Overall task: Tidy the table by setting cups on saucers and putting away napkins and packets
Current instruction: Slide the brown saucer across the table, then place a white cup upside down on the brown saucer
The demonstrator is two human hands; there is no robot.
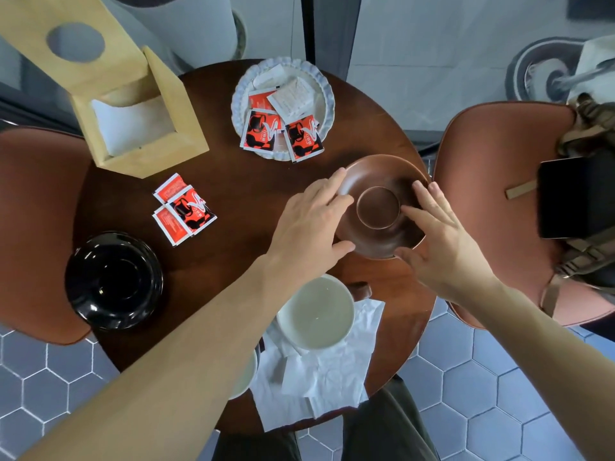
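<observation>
Holding a brown saucer (pixel 382 207) from both sides: the left hand (pixel 309 221) has its fingers spread along the near-left rim with the thumb underneath by the near edge, and the right hand (pixel 436 241) is spread too, fingers lying over the right side of the dish. Saucer looks upside down, foot ring facing up, and it's tilted a bit, near edge lower. It's round, so no real long axis. It sits at the right edge of the round wooden worktop (pixel 233 181), rim hanging close to the brim there, so not much room on that side.

Just behind the wrists, toward the person, there's a white cup (pixel 316 314) mouth up, sitting on crumpled white napkins (pixel 319 377) that droop over the near edge. Left of the left hand, a small pile of red and black packets (pixel 184 207) lies flat on bare wood; the print is too small to read. Further left and nearer, a black saucer stack (pixel 113 281) sits by the left edge. Beyond the hands, a white scalloped plate (pixel 283 108) holds more packets, red ones and white ones, a couple overhanging its front rim. Far left of that is a wooden napkin box (pixel 139 128) with white napkins inside. The middle of the worktop between packets and hands is bare wood
</observation>
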